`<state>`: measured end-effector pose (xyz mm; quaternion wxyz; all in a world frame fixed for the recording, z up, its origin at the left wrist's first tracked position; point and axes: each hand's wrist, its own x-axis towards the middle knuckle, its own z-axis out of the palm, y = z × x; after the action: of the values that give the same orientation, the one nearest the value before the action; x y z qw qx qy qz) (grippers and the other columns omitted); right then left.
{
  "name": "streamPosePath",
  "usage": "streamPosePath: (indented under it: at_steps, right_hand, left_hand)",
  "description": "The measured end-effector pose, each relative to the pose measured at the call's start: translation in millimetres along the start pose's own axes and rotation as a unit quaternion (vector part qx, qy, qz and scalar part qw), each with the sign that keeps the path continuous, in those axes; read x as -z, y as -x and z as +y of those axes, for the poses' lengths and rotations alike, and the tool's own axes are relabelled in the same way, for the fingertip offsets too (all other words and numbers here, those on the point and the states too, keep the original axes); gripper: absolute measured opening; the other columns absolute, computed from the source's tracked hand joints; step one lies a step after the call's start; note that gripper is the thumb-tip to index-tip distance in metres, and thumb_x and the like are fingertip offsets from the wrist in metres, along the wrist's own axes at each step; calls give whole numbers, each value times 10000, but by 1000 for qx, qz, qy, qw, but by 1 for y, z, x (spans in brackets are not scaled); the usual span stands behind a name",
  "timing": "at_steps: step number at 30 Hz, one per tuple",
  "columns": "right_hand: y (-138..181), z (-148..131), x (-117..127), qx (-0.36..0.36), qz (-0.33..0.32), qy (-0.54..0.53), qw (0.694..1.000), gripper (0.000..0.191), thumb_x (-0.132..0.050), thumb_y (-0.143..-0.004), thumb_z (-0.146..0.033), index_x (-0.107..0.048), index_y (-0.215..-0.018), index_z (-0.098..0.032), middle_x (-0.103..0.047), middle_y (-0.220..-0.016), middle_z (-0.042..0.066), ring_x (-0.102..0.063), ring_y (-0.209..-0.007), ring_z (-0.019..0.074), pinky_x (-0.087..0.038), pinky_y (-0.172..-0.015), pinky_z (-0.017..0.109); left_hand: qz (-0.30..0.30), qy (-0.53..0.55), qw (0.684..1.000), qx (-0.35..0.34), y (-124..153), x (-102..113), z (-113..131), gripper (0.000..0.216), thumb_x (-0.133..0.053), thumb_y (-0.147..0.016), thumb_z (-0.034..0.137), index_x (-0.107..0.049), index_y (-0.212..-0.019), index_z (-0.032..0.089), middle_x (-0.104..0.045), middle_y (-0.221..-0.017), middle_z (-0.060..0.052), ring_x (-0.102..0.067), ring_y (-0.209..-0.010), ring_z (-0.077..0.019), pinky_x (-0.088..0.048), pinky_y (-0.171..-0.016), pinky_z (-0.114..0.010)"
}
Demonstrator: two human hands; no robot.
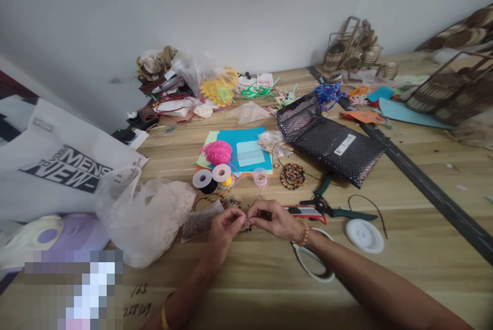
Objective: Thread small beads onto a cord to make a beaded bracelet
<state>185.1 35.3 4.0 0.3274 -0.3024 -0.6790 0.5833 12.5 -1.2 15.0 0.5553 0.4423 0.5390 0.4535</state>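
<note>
- Our left hand (224,227) and right hand (272,218) meet fingertip to fingertip low over the pale wooden counter (404,268).
- The left fingers (236,215) pinch a short strand of small multicoloured beads (245,229), which hangs just under the fingertips.
- The right fingers (254,212) are pressed together on what seems to be the strand's thin cord end; it is too fine to tell for sure.
- We judge the step to be threading or knotting at the strand's end.
- The next move calls for a steady pinch and taut cord, so no bead slips off.
- Just left of the fingers lies a clear packet of tiny brown beads (200,222), touching a crumpled white plastic bag (146,217).
- Just beyond the fingers stand a black thread spool (203,180) and a white spool (221,172).
- Right of the fingers lie green-handled pliers (339,211) and a round white lid (364,235).
- White-handled scissors (311,263) lie under the right wrist.
</note>
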Motion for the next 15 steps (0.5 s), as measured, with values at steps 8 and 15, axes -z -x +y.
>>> streamPosePath:
  at_steps: [8, 15]
  right_hand:
    - [0, -5, 1, -2, 15, -10, 1000, 258, -582, -848, -379, -599, -775, -133, -528, -661, -4, -441, -598, 101, -377, -565, 215]
    - [2, -6, 1, -2, 5, -28, 1000, 279, -585, -841, -401, -581, -775, -129, -512, -652, -8, -416, -579, 95, -343, -534, 211]
  left_hand:
    - [6, 137, 987, 78, -4, 2, -1, 181, -804, -569, 254, -734, -698, 149, -656, -584, -7, -557, -565, -108, -446, -601, -237]
    - [-10, 228, 968, 102, -6, 2, -5, 200, -835, -533, 206, -719, -680, 134, -690, -638, -17, -610, -595, -108, -493, -641, -251]
